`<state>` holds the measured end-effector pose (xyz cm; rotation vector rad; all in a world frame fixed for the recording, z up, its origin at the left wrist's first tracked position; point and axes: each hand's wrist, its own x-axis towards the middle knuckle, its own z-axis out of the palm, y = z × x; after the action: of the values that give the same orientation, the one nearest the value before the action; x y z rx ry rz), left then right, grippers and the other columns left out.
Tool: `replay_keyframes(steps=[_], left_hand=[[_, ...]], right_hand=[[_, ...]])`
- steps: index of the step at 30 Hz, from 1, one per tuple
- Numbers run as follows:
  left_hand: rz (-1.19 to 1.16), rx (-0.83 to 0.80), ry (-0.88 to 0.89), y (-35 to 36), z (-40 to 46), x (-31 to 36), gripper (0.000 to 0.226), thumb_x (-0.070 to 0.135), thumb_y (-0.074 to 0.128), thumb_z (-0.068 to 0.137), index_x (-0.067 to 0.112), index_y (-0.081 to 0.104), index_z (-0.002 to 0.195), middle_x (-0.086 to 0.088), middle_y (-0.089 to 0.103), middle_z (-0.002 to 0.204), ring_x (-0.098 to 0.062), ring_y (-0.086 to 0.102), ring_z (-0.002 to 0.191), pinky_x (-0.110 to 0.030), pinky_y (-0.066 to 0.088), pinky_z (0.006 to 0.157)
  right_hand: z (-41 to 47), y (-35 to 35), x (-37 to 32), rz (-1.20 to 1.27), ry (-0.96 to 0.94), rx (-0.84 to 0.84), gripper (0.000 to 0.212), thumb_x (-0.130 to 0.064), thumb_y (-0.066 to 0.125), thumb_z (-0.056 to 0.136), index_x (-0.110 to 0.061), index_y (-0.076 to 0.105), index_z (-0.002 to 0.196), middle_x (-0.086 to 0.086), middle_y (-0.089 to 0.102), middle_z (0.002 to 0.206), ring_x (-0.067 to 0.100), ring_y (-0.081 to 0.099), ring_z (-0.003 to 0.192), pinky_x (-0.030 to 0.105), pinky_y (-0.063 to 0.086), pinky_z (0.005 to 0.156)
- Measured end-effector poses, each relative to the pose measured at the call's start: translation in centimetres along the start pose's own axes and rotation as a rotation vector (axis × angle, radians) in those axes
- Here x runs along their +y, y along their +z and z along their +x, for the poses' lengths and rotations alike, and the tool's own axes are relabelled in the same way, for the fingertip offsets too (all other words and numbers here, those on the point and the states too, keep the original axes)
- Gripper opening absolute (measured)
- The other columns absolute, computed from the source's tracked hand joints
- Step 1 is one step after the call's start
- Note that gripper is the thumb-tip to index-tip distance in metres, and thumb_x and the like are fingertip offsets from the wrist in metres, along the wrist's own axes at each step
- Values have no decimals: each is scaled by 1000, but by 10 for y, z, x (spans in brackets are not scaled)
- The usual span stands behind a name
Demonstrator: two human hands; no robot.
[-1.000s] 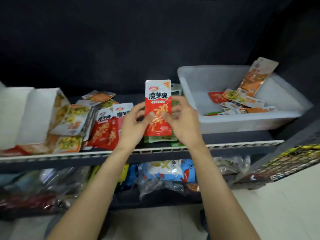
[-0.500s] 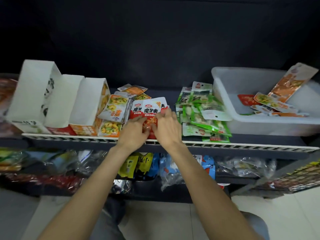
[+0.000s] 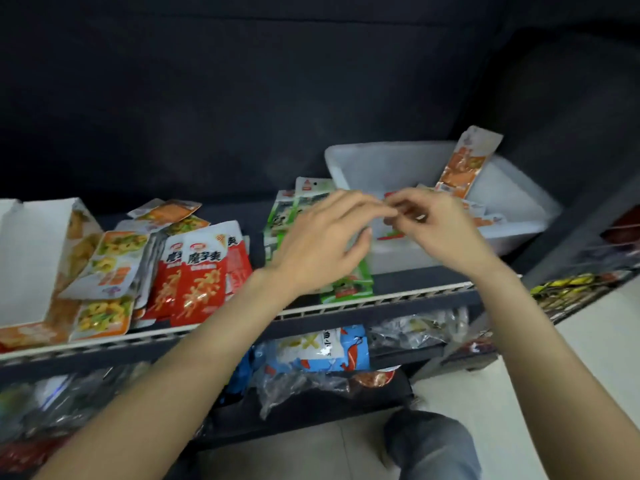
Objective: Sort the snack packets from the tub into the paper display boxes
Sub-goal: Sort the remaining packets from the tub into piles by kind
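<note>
Head view: the red packet you held a second ago now stands with the red packets (image 3: 201, 271); your left hand (image 3: 322, 244) and right hand (image 3: 440, 230), fingers loose and holding nothing, have moved to the tub (image 3: 519, 202); next pick, likely.

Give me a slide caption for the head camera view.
Both hands reach toward the white tub past sorted snack packets.
</note>
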<state>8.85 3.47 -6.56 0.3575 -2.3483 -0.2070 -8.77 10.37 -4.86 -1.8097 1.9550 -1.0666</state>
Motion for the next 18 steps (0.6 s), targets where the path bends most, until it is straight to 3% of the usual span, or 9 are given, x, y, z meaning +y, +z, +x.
replay_keyframes(steps=[3, 5, 10, 13, 18], left_hand=[[-52, -185, -47, 50, 58, -12, 37, 14, 52, 86, 19, 60, 122, 2, 56, 125, -17, 48, 113, -36, 44, 91], [-21, -312, -139, 77, 93, -24, 44, 16, 55, 88, 24, 52, 131, 2, 49, 133, -17, 42, 122, -32, 39, 96], [88, -551, -292, 135, 147, -61, 53, 25, 57, 90, 23, 41, 140, -6, 45, 142, -26, 44, 127, -34, 36, 101], [185, -598, -272, 168, 162, -80, 51, 33, 57, 90, 24, 43, 138, -7, 53, 136, -27, 50, 122, -37, 43, 97], [314, -832, -305, 208, 174, -107, 77, 55, 64, 79, 18, 37, 140, -8, 51, 136, -29, 51, 120, -36, 42, 98]], right_hand=[[24, -37, 52, -188, 81, -38, 17, -8, 66, 85, -10, 69, 102, 8, 72, 97, 21, 66, 92, 22, 44, 80], [43, -51, 86, -331, 159, -98, 25, -10, 67, 84, -11, 68, 109, 8, 69, 110, 23, 62, 103, 17, 37, 80], [95, -54, 146, -601, 261, -301, 37, -20, 62, 85, -17, 58, 122, 11, 58, 124, 30, 54, 115, 33, 42, 93], [124, -48, 172, -639, 286, -410, 48, -32, 62, 87, -18, 49, 131, 12, 52, 128, 30, 51, 117, 34, 41, 95], [143, -45, 203, -660, 362, -531, 67, -40, 66, 85, -24, 35, 142, 8, 48, 136, 28, 48, 121, 37, 40, 99]])
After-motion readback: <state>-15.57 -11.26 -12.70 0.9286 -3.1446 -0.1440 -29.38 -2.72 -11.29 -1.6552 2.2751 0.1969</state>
